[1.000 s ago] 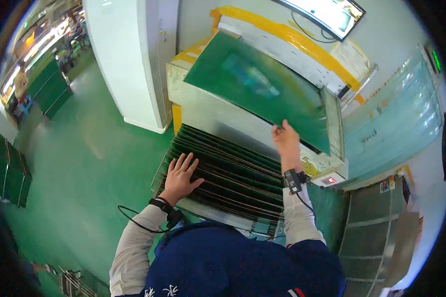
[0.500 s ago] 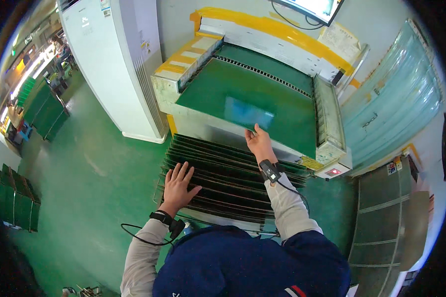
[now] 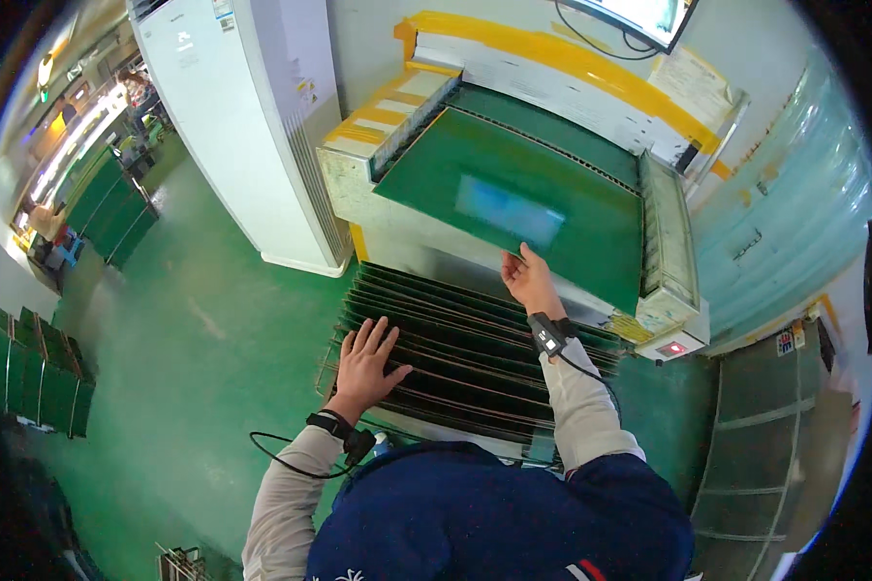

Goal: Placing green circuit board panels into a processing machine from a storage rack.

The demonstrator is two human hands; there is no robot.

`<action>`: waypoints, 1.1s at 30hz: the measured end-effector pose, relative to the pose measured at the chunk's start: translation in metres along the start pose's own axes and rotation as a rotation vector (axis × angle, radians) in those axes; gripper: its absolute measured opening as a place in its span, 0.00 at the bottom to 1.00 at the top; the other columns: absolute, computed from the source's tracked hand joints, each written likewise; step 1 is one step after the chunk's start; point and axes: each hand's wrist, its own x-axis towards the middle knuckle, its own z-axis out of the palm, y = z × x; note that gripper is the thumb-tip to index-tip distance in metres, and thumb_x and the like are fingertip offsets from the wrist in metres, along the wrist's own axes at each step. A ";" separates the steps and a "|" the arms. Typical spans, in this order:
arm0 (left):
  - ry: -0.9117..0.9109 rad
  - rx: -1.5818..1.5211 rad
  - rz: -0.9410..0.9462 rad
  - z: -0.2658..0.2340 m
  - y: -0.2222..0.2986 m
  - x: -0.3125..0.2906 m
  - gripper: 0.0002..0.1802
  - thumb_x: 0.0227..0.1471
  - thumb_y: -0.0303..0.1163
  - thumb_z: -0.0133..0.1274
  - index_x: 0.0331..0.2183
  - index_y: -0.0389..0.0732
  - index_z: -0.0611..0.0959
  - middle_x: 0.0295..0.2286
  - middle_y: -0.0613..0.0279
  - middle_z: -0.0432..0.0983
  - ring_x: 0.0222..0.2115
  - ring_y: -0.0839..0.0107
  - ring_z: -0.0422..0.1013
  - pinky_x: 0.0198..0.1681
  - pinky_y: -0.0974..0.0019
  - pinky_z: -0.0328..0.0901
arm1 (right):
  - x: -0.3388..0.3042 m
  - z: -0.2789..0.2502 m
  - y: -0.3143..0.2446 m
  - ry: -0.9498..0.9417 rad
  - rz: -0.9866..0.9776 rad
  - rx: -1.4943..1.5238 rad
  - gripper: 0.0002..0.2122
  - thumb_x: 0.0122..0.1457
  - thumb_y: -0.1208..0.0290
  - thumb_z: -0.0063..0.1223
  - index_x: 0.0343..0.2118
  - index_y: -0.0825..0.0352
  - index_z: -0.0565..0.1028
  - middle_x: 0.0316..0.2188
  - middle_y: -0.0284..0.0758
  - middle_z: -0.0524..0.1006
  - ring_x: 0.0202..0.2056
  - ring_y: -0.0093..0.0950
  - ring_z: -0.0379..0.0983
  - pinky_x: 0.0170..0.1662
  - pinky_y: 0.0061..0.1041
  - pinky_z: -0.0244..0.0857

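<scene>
A large, thin green panel [image 3: 523,184] with a glossy top lies across the white machine's [image 3: 354,184] bed, its near edge jutting out toward me. My right hand [image 3: 533,281] pinches that near edge, thumb above and fingers below. Below it stands a rack [image 3: 322,373] filled with several dark panels [image 3: 455,353] on edge, in close rows. My left hand [image 3: 363,368] rests over the rack's left part, fingers spread on the panels' upper edges, holding nothing. Each wrist wears a black band with a cable.
A tall white cabinet-like unit [image 3: 252,126] stands left of the machine. Bluish plastic sheeting [image 3: 785,213] hangs at the right, above a grey panelled stand [image 3: 761,445]. Another rack of green panels [image 3: 44,373] sits at far left. A screen [image 3: 639,15] hangs above the machine.
The view has turned slightly left. The green panel has shifted slightly up or away from me, covering more of the slotted strip behind it. My left hand stays over the rack.
</scene>
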 end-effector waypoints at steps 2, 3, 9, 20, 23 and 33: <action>0.004 -0.007 0.001 -0.001 0.000 -0.001 0.41 0.52 0.58 0.56 0.62 0.48 0.70 0.65 0.57 0.56 0.66 0.53 0.51 0.67 0.46 0.45 | -0.001 0.002 -0.001 -0.003 -0.007 -0.022 0.13 0.62 0.61 0.59 0.41 0.65 0.75 0.39 0.37 0.79 0.39 0.29 0.76 0.40 0.31 0.70; 0.005 -0.010 0.001 -0.001 0.000 -0.001 0.41 0.52 0.58 0.56 0.62 0.48 0.70 0.65 0.57 0.56 0.66 0.53 0.51 0.67 0.46 0.45 | -0.002 0.002 -0.002 -0.012 -0.004 -0.028 0.13 0.62 0.61 0.59 0.41 0.65 0.75 0.39 0.37 0.79 0.39 0.29 0.76 0.40 0.31 0.69; -0.014 -0.010 -0.009 -0.001 0.000 -0.001 0.41 0.53 0.59 0.55 0.62 0.49 0.70 0.66 0.57 0.55 0.67 0.54 0.50 0.68 0.46 0.45 | 0.002 0.000 -0.001 -0.018 -0.017 -0.047 0.14 0.61 0.60 0.59 0.42 0.65 0.75 0.38 0.36 0.80 0.38 0.29 0.76 0.40 0.30 0.69; -0.029 0.017 -0.010 -0.002 0.000 -0.002 0.41 0.54 0.60 0.53 0.62 0.48 0.69 0.66 0.57 0.55 0.67 0.54 0.50 0.68 0.45 0.44 | 0.007 0.003 -0.014 0.029 0.077 -0.089 0.18 0.60 0.57 0.60 0.41 0.69 0.74 0.37 0.36 0.79 0.36 0.28 0.76 0.39 0.30 0.69; -0.028 0.015 -0.007 -0.001 0.000 -0.001 0.41 0.54 0.60 0.53 0.62 0.48 0.69 0.66 0.56 0.55 0.67 0.53 0.50 0.68 0.45 0.44 | 0.006 0.002 -0.016 0.030 0.052 -0.074 0.19 0.60 0.56 0.60 0.42 0.69 0.74 0.36 0.35 0.79 0.36 0.29 0.76 0.39 0.30 0.70; -0.022 -0.009 -0.017 -0.002 0.000 0.000 0.41 0.53 0.59 0.54 0.62 0.48 0.70 0.66 0.56 0.55 0.67 0.53 0.50 0.68 0.45 0.44 | -0.016 0.006 -0.011 -0.139 -0.008 -0.640 0.20 0.60 0.50 0.60 0.34 0.67 0.78 0.31 0.35 0.82 0.32 0.29 0.78 0.36 0.27 0.71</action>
